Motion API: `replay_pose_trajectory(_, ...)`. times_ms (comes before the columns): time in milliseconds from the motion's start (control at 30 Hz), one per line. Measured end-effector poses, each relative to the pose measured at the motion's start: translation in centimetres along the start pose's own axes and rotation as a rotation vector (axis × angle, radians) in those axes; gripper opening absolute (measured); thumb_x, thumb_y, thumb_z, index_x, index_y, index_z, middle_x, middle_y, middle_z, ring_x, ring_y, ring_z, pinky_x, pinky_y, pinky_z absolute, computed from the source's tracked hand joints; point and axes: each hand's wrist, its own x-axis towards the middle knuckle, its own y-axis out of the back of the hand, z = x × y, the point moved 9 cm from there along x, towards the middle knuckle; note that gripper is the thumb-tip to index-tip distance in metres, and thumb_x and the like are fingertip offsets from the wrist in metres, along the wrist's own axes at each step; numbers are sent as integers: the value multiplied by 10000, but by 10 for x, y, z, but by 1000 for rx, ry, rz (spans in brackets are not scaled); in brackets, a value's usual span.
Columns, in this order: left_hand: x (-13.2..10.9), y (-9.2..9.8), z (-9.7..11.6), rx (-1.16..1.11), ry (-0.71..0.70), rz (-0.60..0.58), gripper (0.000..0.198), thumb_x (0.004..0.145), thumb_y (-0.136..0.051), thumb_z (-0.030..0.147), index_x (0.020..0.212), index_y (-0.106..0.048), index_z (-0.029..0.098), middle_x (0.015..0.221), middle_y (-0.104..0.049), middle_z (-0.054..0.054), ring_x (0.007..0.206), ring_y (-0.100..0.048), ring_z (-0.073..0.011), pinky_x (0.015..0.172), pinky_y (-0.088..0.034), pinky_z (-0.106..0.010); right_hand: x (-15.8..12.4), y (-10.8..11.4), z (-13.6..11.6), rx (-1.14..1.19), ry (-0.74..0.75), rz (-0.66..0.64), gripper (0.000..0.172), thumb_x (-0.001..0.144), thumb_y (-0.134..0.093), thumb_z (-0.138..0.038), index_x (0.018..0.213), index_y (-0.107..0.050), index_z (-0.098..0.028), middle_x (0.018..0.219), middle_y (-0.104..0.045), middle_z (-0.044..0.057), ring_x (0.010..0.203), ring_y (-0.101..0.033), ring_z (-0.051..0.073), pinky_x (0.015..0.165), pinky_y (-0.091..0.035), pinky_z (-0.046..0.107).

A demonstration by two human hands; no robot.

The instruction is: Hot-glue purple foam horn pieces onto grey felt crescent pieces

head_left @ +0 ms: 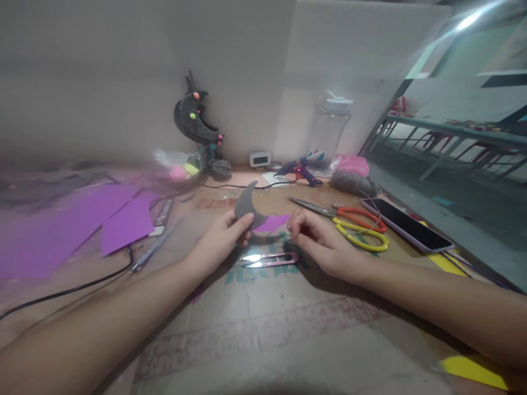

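Observation:
A grey crescent-shaped piece point(247, 206) is pinched between the thumb and fingers of my left hand point(224, 236), its tip pointing up. A strip of purple paper point(272, 222) lies behind, between the crescent and my right hand point(315, 236). The fingers of my right hand are curled together near the strip's right end; whether they grip it or something small cannot be made out. Small thread snips point(272, 259) lie on the cardboard in front of both hands. Orange-and-yellow-handled scissors point(349, 219) rest just beyond my right hand.
Purple sheets point(127, 225) and a pen point(152, 249) are at left. A decorated grey crescent point(191, 120), a small clock point(260, 159), a glue gun point(300, 170) and a clear bottle point(329, 131) stand at the back. Grey yarn point(354, 184) and a phone point(407, 225) are at right.

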Motion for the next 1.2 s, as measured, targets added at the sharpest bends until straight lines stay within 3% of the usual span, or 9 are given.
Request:
replay_pose_trajectory(100, 0, 1, -1, -7, -5, -1, 293, 806, -631, 429, 716, -495, 186, 555, -515, 58, 482, -453, -75, 495, -337, -203, 0, 1, 4, 27, -54, 17, 42, 914, -474, -211, 892, -507, -221, 800, -527, -6, 711, -504, 129, 648, -413, 261)
replay_pose_trajectory(233, 0, 1, -3, -24, -2, 0, 291, 794, -640, 436, 725, -508, 185, 563, -523, 56, 477, -456, -75, 488, -341, -200, 0, 1, 10, 17, -123, 25, 113, 910, -518, -306, 943, -568, -211, 821, -604, 12, 688, -557, 127, 622, -438, 258)
replay_pose_trajectory(433, -1, 0, -1, -8, 8, 7, 288, 795, -641, 432, 728, -509, 184, 558, -521, 55, 480, -458, -75, 486, -344, -196, 0, -6, 19, 217, -263, 5, 131, 839, -604, -293, 888, -509, -218, 567, -521, -79, 446, -461, 75, 442, -367, 200)
replay_pose_trajectory(633, -1, 0, 2, 7, -2, 2, 301, 789, -641, 441, 709, -502, 187, 559, -521, 54, 482, -461, -81, 495, -345, -210, 1, -1, 12, 110, -199, 34, 138, 858, -581, -316, 790, -557, -199, 575, -528, -47, 518, -521, 98, 518, -436, 230)
replay_pose_trajectory(833, 1, 0, 1, 19, -17, -5, 283, 805, -625, 430, 722, -506, 187, 551, -515, 57, 478, -460, -82, 494, -344, -211, -2, -6, 13, 88, -167, -31, 125, 913, -481, -256, 880, -585, -195, 611, -560, -24, 557, -557, 114, 560, -467, 246)
replay_pose_trajectory(967, 2, 0, 3, 33, -37, -16, 261, 820, -607, 403, 726, -510, 180, 565, -508, 53, 490, -458, -79, 492, -339, -204, -3, -9, 7, 25, -111, -57, 127, 915, -464, -219, 954, -584, -201, 746, -605, -2, 608, -571, 110, 580, -469, 242)
replay_pose_trajectory(1033, 0, -2, 5, 78, -61, -28, 208, 816, -614, 374, 855, -565, 176, 560, -509, 59, 487, -459, -86, 486, -339, -203, -1, -8, 2, -54, -89, -39, 96, 900, -517, -248, 942, -588, -200, 756, -621, 1, 624, -583, 116, 580, -460, 238)
replay_pose_trajectory(1133, -6, -4, 9, 179, -107, -21, 503, 804, -629, 332, 1274, -483, 228, 537, -512, 81, 483, -487, -116, 485, -357, -214, 1, -7, -10, -220, -7, -14, 144, 879, -580, -298, 786, -612, -193, 693, -630, -1, 618, -576, 117, 579, -426, 229)
replay_pose_trajectory(1200, -12, -8, 16, 291, -172, -37, 547, 821, -611, 336, 1344, -466, 269, 584, -578, 55, 525, -538, -138, 519, -392, -233, 3, -9, -15, -315, 36, -20, 200, 887, -576, -320, 743, -630, -192, 685, -642, 3, 613, -570, 114, 586, -408, 228)
